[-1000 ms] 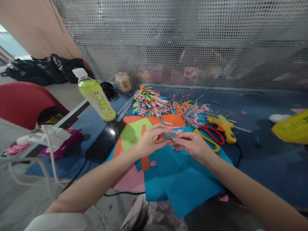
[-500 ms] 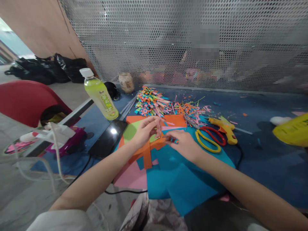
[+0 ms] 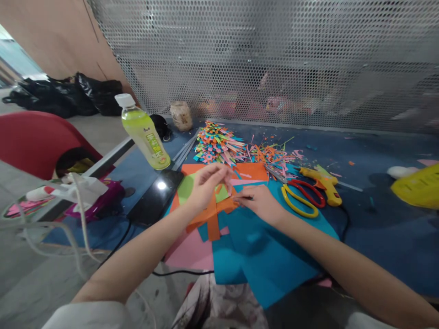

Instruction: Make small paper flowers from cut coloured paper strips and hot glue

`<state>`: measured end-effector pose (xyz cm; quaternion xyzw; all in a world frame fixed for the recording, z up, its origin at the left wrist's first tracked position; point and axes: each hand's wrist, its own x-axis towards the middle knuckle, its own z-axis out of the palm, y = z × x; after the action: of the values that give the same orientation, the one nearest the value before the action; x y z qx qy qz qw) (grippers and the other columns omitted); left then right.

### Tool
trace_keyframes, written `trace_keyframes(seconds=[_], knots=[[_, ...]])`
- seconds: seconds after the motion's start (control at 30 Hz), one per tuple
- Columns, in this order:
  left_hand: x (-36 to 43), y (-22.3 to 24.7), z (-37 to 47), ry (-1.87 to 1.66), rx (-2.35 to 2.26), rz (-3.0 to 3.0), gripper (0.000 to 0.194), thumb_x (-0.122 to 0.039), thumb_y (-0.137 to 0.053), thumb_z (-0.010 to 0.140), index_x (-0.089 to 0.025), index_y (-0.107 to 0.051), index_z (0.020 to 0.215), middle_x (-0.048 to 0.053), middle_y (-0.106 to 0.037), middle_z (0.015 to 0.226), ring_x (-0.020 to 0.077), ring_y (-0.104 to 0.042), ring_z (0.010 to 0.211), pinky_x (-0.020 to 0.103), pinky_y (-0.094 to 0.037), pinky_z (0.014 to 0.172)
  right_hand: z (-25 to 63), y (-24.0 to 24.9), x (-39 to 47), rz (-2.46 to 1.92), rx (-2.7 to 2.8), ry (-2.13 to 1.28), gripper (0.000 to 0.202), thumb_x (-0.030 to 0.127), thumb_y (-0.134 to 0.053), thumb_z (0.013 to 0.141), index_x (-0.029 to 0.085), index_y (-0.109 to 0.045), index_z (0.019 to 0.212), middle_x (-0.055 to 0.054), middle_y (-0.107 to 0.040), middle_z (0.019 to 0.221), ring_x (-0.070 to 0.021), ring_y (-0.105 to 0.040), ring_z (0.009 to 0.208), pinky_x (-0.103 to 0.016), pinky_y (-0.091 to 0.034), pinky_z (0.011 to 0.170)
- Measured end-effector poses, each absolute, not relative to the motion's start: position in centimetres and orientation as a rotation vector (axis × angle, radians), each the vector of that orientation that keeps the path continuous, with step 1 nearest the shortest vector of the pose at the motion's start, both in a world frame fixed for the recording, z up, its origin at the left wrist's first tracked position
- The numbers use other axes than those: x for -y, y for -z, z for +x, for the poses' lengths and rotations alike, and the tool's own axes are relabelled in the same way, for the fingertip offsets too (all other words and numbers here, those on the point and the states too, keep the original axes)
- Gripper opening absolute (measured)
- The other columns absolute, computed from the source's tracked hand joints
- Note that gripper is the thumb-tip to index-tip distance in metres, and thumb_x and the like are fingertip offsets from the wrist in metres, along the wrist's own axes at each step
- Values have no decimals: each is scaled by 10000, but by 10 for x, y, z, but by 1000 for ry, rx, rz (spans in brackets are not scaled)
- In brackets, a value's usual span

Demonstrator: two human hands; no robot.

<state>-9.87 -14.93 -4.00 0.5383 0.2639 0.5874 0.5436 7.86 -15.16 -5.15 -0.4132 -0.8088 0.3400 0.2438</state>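
Note:
My left hand [image 3: 210, 183] is above the orange and green paper, its fingers curled and pinched on something small that I cannot make out. Close by on the right, my right hand [image 3: 259, 201] has thumb and fingertips pressed together over orange paper [image 3: 213, 224]; anything between them is too small to name. Beneath both hands lie a large blue sheet [image 3: 270, 256], a pink sheet [image 3: 192, 251] and a green piece [image 3: 185, 187]. Scissors with red and yellow handles [image 3: 298, 210] rest to the right of my right hand.
Behind the sheets stand a multicoloured paper cone [image 3: 217, 144] and a heap of paper strips [image 3: 274, 157]. A yellow glue gun [image 3: 327, 185] lies right of the scissors. At left are a drink bottle [image 3: 146, 135], a black phone [image 3: 156, 196] and a purple box [image 3: 106, 198].
The fingers of my right hand have drawn closer together. My left hand has shifted slightly, showing more of the green paper and a small orange strip below it.

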Motion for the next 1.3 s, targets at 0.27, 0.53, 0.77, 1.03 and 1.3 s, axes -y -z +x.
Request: trace_keyframes(seconds=[0.27,0.53,0.77,1.03,1.3], knots=[[129,47,-101,-1350,-869,1287,196,-343,-653,757,-158,-615,704,-19,-545,602,86,-515,498,230,-440,475,78,66,153,-857,2576,-409,177,176,-574,858,151,-709,970,-111,-708,979,-210,-640,931,-350,-495,847],[126,68,-90,-934,-1093,1443,306,-437,-513,835,-147,-560,749,1,-588,633,104,-583,559,240,-487,577,77,69,158,-774,2646,-202,187,116,-506,884,152,-690,867,-75,-703,860,-183,-640,861,-306,-517,786],[123,74,-92,-885,-1120,1589,235,-371,-535,829,-156,-584,747,3,-602,643,120,-586,581,254,-486,586,92,53,156,-944,2452,-408,164,126,-510,877,178,-664,855,-55,-700,874,-175,-649,851,-303,-513,777],[126,64,-94,-1051,-1116,1730,125,-260,-620,757,-144,-613,802,35,-640,797,124,-603,725,246,-485,655,104,57,166,-892,2590,-546,156,107,-517,853,148,-661,893,-87,-693,906,-192,-625,891,-322,-487,818],[127,65,-93,-1030,-1095,1707,136,-256,-614,753,-135,-611,816,47,-641,803,125,-601,727,249,-491,645,97,65,164,-975,2642,-495,188,103,-463,877,153,-642,849,-89,-664,871,-194,-605,886,-310,-483,781]])
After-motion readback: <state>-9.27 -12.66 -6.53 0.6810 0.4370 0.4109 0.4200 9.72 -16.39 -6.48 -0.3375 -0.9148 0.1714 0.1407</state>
